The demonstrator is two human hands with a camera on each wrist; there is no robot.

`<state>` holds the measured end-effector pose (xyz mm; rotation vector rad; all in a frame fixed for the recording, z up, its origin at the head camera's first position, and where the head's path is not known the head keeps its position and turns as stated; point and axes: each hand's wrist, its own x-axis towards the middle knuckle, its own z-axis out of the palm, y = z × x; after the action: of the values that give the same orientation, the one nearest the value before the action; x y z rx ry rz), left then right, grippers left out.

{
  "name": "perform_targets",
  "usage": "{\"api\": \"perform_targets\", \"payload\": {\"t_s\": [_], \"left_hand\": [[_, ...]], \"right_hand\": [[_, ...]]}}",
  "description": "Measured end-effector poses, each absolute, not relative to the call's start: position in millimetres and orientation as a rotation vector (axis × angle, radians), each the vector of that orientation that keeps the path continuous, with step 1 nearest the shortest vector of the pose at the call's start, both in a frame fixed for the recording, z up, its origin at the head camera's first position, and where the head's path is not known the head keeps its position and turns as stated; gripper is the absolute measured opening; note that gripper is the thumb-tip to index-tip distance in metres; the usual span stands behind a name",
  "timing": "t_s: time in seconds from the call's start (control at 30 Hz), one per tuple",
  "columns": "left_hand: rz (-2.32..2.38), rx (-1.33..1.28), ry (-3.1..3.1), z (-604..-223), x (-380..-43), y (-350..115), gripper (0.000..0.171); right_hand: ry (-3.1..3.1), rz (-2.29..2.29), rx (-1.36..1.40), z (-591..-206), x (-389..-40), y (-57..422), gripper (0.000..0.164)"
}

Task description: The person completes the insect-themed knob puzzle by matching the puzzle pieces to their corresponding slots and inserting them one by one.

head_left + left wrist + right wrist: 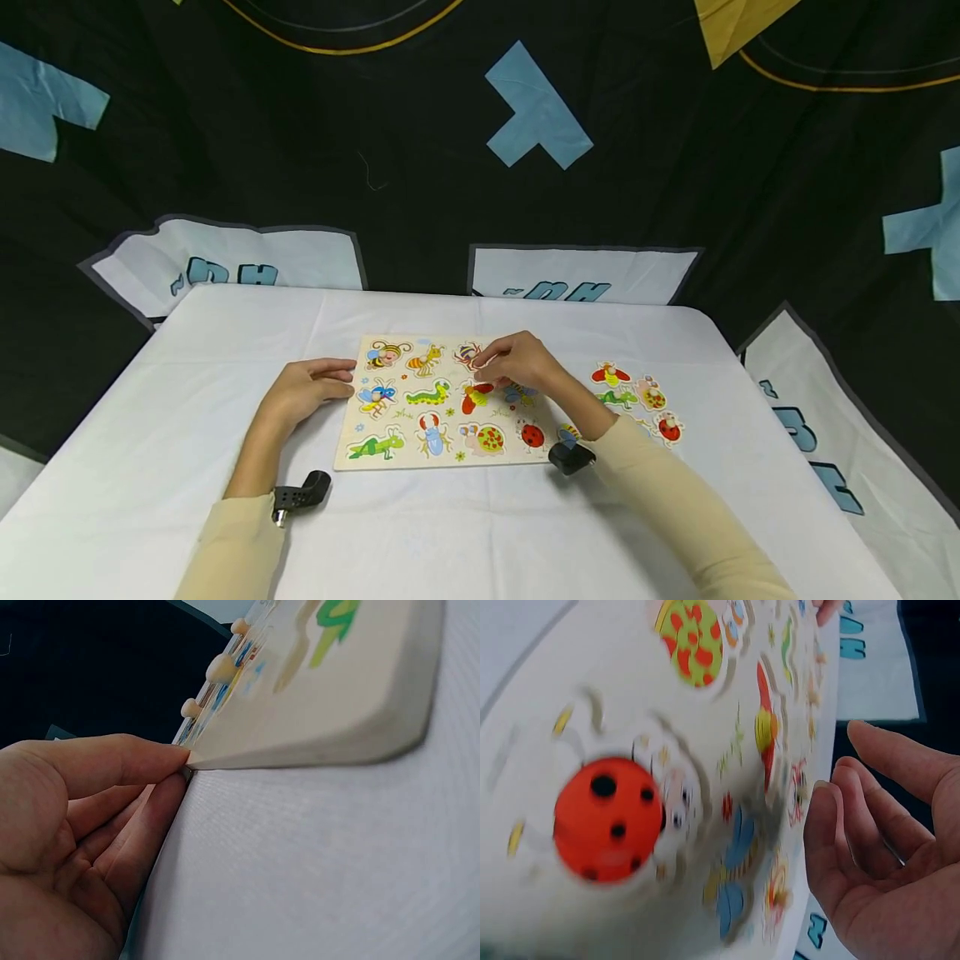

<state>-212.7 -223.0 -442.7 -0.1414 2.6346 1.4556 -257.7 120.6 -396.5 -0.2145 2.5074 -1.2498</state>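
A pale wooden puzzle board [465,458] with bright insect pictures lies on the table. The fingertips of my left hand [300,392] touch its left edge, thumb a little nearer me than the index finger. Above the board's far right part is my right hand [517,362], close by the spider picture [467,353]. In the right wrist view its fingers are loosely bent, apart from the thumb, and nothing shows between them. The ladybug picture [609,817] lies close below that wrist. Small wooden knobs [221,669] stand up from some pictures.
Right of the board lie several loose insect pieces, among them a red-winged bug [610,374], a snail [651,393], a grasshopper [618,399] and a ladybug [669,428]. My right forearm crosses over the board's right edge. A white cloth [420,533] covers the table.
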Motion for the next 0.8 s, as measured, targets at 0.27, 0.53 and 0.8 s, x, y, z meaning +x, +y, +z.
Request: {"api": "perform_targets", "payload": {"t_s": [0.27, 0.53, 0.8], "left_hand": [[1.425, -0.164, 2.644, -443.6, -213.4, -223.5, 0.053], [1.437, -0.161, 2.646, -444.2, -212.7, -222.8, 0.054], [1.464, -0.127, 2.642, -445.2, -214.1, -224.9, 0.054]], "right_hand": [[2.526, -1.266, -0.173, -393.4, -256.5, 145.8, 0.026], [2.551, -1.257, -0.111, -394.9, -254.1, 163.0, 0.028], [2.563, -1.259, -0.071, -395.7, -250.7, 186.0, 0.029]]}}
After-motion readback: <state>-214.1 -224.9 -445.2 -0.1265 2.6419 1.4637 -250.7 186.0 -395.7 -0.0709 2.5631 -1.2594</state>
